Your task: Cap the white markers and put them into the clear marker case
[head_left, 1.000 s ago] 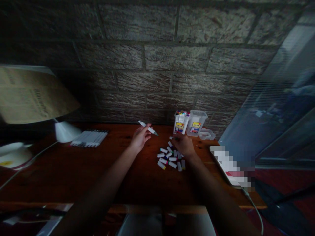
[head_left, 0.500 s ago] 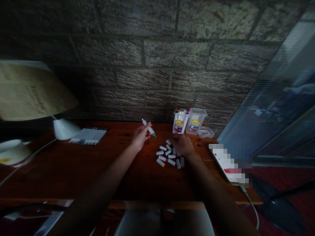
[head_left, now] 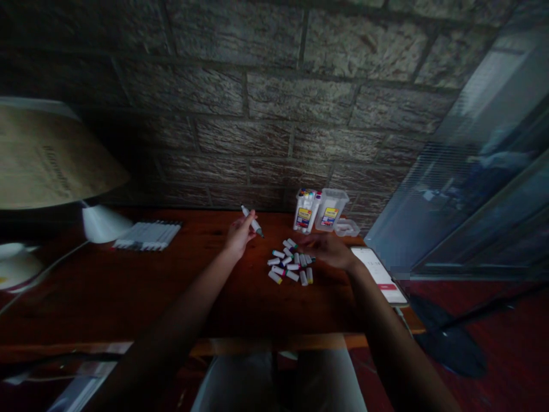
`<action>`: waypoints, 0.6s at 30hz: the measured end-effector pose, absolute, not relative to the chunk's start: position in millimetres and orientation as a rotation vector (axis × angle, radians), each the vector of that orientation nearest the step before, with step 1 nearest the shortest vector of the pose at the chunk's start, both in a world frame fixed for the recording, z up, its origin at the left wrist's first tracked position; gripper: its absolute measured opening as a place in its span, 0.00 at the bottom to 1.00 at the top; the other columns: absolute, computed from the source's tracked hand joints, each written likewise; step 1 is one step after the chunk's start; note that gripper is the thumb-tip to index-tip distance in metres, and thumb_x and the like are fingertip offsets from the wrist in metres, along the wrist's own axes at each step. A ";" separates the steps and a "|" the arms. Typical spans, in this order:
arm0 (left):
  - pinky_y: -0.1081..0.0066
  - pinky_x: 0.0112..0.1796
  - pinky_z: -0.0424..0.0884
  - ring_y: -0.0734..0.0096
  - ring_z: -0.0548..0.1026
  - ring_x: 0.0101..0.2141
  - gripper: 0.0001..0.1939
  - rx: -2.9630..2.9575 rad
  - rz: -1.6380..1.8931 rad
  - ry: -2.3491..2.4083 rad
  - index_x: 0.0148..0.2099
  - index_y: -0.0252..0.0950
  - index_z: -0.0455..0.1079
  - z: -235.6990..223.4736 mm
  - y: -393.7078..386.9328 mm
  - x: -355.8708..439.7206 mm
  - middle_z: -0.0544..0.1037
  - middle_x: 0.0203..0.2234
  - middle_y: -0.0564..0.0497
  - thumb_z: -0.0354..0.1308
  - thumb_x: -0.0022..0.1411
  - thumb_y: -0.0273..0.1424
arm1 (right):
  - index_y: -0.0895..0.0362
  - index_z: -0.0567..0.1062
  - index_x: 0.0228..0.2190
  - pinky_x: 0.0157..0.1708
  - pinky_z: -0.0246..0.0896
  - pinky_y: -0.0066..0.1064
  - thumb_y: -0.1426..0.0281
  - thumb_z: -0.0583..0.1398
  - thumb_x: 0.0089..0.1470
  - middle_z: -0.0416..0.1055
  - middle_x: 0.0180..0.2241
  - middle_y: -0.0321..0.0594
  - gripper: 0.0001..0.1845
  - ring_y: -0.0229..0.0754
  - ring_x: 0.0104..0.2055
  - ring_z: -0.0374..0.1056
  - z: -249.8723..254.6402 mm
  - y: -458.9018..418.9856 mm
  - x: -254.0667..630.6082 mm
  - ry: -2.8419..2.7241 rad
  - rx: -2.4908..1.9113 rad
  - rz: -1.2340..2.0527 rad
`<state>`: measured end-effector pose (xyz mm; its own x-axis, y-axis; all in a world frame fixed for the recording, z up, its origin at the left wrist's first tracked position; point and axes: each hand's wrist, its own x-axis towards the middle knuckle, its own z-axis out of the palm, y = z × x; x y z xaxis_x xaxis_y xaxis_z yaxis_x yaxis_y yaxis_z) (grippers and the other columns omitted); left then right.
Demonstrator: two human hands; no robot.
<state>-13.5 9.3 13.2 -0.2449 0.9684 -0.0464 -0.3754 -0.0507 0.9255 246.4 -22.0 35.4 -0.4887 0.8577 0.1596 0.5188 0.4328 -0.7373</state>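
My left hand [head_left: 241,234] is closed around a white marker [head_left: 252,222], which slants down to the right with its dark greenish end lowest. On the wooden table [head_left: 206,286], right of that hand, lies a loose group of white marker caps [head_left: 293,266] with coloured ends. Just above the right side of these caps hovers my right hand [head_left: 328,249]. Its fingers stretch leftward and look apart, with nothing visible in them, though shadow hides part of the fingertips.
Behind the caps stand a clear box of markers [head_left: 305,212], another clear box [head_left: 331,210] and a small clear lid [head_left: 346,228]. A phone [head_left: 380,277] lies at right. To the left are a row of markers [head_left: 149,236], a lamp [head_left: 100,223] and a white cup [head_left: 17,266].
My right hand has shifted right and its fingers have opened out from a curled shape, showing more caps. My left hand still holds the marker. The view has turned slightly right.
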 end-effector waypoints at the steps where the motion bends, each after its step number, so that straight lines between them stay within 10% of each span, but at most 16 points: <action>1: 0.76 0.28 0.64 0.79 0.67 0.23 0.29 0.785 1.551 1.080 0.34 0.34 0.74 13.3 9.4 -13.0 0.71 0.21 0.55 0.69 0.37 0.53 | 0.57 0.80 0.35 0.32 0.64 0.29 0.59 0.63 0.50 0.79 0.34 0.40 0.15 0.40 0.32 0.72 32.4 -30.1 253.1 -2.131 -1.157 0.798; 12: 0.77 0.26 0.63 0.79 0.67 0.22 0.29 0.839 1.542 1.118 0.35 0.34 0.74 9.8 10.2 -9.9 0.72 0.22 0.54 0.69 0.37 0.53 | 0.59 0.78 0.33 0.33 0.66 0.32 0.59 0.57 0.55 0.78 0.32 0.44 0.16 0.43 0.31 0.72 -10.7 -54.6 268.0 -1.743 -1.391 0.338; 18: 0.77 0.25 0.63 0.79 0.68 0.21 0.28 0.850 1.551 1.119 0.35 0.34 0.75 10.5 10.2 -9.7 0.72 0.21 0.54 0.69 0.39 0.52 | 0.58 0.73 0.49 0.45 0.67 0.35 0.69 0.59 0.51 0.74 0.48 0.46 0.22 0.45 0.44 0.72 -10.8 -55.1 266.2 -1.975 -1.296 0.385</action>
<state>-9.7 10.2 10.5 -0.2511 0.9679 -0.0123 -0.3167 -0.0702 0.9459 266.2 -55.1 -10.8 -0.2249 0.8838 0.4102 0.6649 0.4469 -0.5984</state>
